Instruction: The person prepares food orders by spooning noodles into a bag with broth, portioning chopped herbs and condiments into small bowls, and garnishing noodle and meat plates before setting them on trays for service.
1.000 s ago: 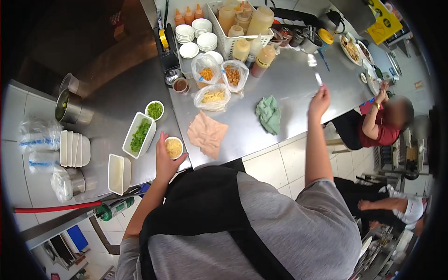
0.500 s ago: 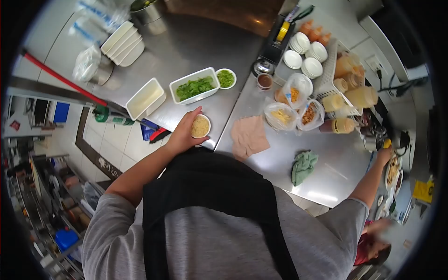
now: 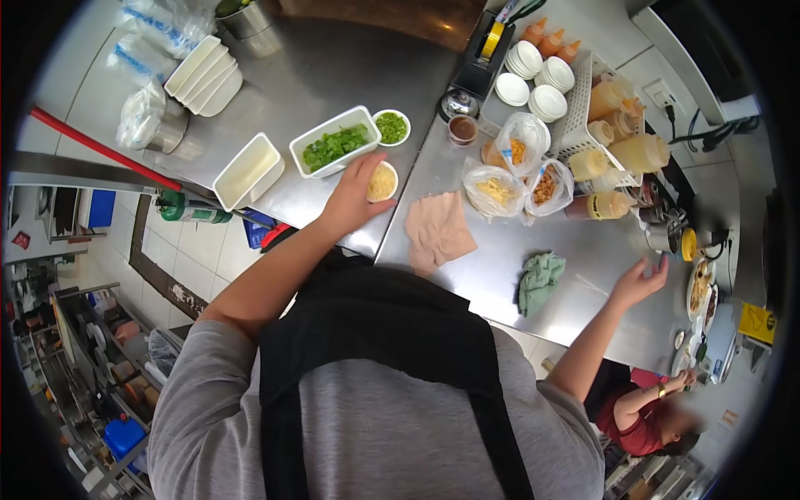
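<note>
My left hand (image 3: pixel 352 198) curls around a small white cup (image 3: pixel 382 182) filled with finely chopped pale yellow food, low over or resting on the steel counter. Just beyond it sit a white rectangular tub of green leaves (image 3: pixel 337 148) and a cup of chopped green herb (image 3: pixel 391 127). My right hand (image 3: pixel 640 282) is over the counter's right side with its fingers apart and nothing in them. Past its fingertips is a round yellow object (image 3: pixel 688 244). A crumpled green cloth (image 3: pixel 541 283) lies to this hand's left.
An empty white tub (image 3: pixel 248 172) and a beige cloth (image 3: pixel 439 229) lie on the counter. Bagged toppings (image 3: pixel 494 192), stacked white cups (image 3: pixel 525 60) and a basket of sauce bottles (image 3: pixel 637 154) stand at back right. Another person (image 3: pixel 637 425) works at far right beside filled plates (image 3: pixel 700 285).
My right hand has drawn back from the yellow object, toward me and to the left. My left hand and the cup have shifted up and right. The other person has come further into view.
</note>
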Tool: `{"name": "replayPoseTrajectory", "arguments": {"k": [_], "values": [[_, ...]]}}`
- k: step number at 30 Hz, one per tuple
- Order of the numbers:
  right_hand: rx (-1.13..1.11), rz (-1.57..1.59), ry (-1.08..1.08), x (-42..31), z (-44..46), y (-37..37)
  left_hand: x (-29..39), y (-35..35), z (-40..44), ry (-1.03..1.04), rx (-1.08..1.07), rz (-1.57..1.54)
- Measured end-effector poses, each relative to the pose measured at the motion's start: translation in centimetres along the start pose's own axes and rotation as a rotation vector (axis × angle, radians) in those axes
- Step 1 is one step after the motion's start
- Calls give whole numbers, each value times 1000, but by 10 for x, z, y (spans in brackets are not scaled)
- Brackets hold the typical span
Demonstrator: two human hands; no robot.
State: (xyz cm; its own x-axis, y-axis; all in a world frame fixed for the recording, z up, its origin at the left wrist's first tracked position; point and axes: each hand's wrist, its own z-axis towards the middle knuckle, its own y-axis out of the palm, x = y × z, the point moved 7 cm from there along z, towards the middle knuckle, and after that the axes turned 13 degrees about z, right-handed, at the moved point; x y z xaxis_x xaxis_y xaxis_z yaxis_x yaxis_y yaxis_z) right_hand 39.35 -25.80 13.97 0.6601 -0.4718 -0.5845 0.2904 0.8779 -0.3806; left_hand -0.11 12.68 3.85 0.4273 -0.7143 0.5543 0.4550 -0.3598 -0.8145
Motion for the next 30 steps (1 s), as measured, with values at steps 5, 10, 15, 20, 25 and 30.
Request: {"name": "replayPoseTrajectory", "arguments": {"k": [5,10,15,20,25,30], "values": [[-184,70,79,-48,-78,2,-4,0,18,-68,119,66],[-331,86,160,-56,-139,6,-15,3,42,-107,96,106],[-404,133,283,-54,-171,10,-19,14,69,-90,78,-8],[-432,90,241,-73,-178,16,-10,22,91,-64,91,15],[-433,47,107,-100,-177,23,30,-3,68,58,141,129],[-564,137,-80,-149,-194,48,56,-55,-4,340,75,298]]}}
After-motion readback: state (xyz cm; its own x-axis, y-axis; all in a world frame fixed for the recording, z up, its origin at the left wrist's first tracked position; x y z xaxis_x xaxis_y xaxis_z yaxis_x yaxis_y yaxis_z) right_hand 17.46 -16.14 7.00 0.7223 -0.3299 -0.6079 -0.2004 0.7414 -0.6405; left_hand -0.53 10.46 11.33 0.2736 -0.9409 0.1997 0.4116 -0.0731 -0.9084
